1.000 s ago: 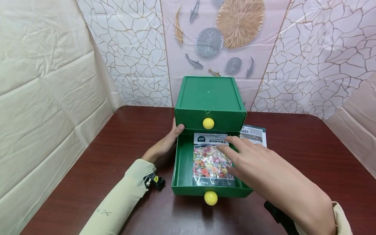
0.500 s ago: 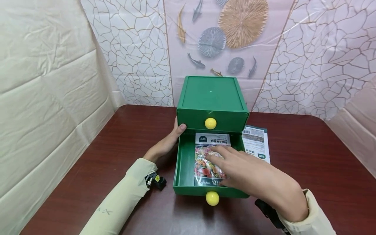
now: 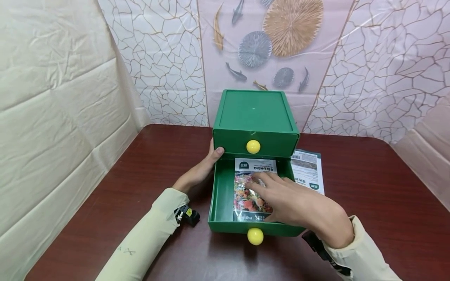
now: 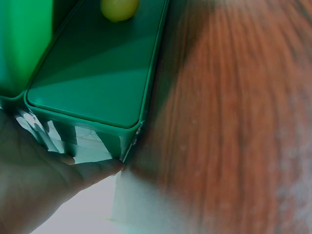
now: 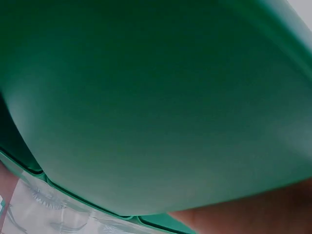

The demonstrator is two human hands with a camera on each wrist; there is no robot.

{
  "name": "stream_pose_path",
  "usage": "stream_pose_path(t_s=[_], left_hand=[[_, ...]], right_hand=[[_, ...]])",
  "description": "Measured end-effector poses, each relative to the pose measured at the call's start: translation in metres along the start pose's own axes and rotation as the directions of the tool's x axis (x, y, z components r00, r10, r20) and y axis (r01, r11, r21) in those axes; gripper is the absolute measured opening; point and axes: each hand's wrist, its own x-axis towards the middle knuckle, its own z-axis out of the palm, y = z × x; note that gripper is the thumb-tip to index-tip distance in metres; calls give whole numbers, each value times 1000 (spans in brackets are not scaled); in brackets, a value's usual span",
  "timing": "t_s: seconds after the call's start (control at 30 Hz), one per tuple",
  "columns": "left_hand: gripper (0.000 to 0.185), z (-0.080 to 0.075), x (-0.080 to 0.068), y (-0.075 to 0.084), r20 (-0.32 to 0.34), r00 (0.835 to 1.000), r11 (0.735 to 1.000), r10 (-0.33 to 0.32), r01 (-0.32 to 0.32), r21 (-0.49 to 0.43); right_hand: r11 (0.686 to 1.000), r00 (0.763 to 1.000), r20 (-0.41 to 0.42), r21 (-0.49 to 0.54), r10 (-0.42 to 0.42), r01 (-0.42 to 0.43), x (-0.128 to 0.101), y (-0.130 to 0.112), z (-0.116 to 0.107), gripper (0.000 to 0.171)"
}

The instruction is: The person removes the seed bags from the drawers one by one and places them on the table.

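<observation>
Sliding back toward me over the last second, my right hand (image 3: 299, 205) is now lying flat, fingers straight, on the seed packet (image 3: 252, 187) inside the open lower drawer (image 3: 219, 195), hiding the packet's right half. My left hand (image 3: 198, 171) is bracing the green cabinet (image 3: 254, 117), thumb curled on its corner. I am counting two yellow knobs, two drawers and a second packet (image 3: 307, 169) lying partly hidden on the tabletop (image 3: 369, 187).
</observation>
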Motion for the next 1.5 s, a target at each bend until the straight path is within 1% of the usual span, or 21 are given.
stream_pose_path(t_s=[0.17, 0.33, 0.4, 0.63, 0.7, 0.83, 0.9, 1.07, 1.27, 1.37, 1.43, 1.5], left_hand=[[115, 0, 1, 2, 4, 1000, 1000, 4, -4, -2], [117, 1, 1, 2, 8, 1000, 1000, 2, -2, 2], [118, 0, 1, 2, 6, 1000, 1000, 1, -1, -3], [123, 0, 0, 1, -2, 1000, 1000, -2, 2, -1], [122, 0, 0, 1, 0, 1000, 1000, -3, 3, 0], [120, 0, 0, 1, 4, 1000, 1000, 5, -5, -2], [119, 0, 0, 1, 8, 1000, 1000, 9, -9, -3], [120, 0, 0, 2, 12, 1000, 1000, 9, -9, -2], [120, 1, 1, 1, 3, 1000, 1000, 15, -15, 4], [119, 1, 1, 2, 2, 1000, 1000, 18, -18, 1], [118, 1, 1, 2, 3, 1000, 1000, 21, -21, 0], [118, 1, 0, 2, 3, 1000, 1000, 24, -24, -3]], right_hand=[[1000, 999, 24, 12, 29, -29, 1, 2, 2, 89], [998, 997, 62, 28, 49, -50, 2, 2, 2, 89], [998, 997, 68, 34, 41, -43, 2, 2, 2, 88], [997, 997, 57, 63, -58, 54, 0, 6, 0, 78], [995, 996, 60, 84, -61, 56, -1, 6, -1, 76], [992, 997, 76, 121, -30, 21, -3, 5, -4, 76], [992, 997, 74, 128, -30, 20, -4, 4, -5, 76], [994, 998, 36, 96, -46, 42, -8, 2, -10, 71], [999, 1000, 2, 52, -15, 15, -16, 0, -15, 66], [1000, 999, -45, 11, -26, 26, -21, -2, -17, 61], [999, 995, -92, -31, -33, 30, -24, -3, -18, 57], [996, 986, -159, -87, -40, 27, -26, -6, -19, 51]])
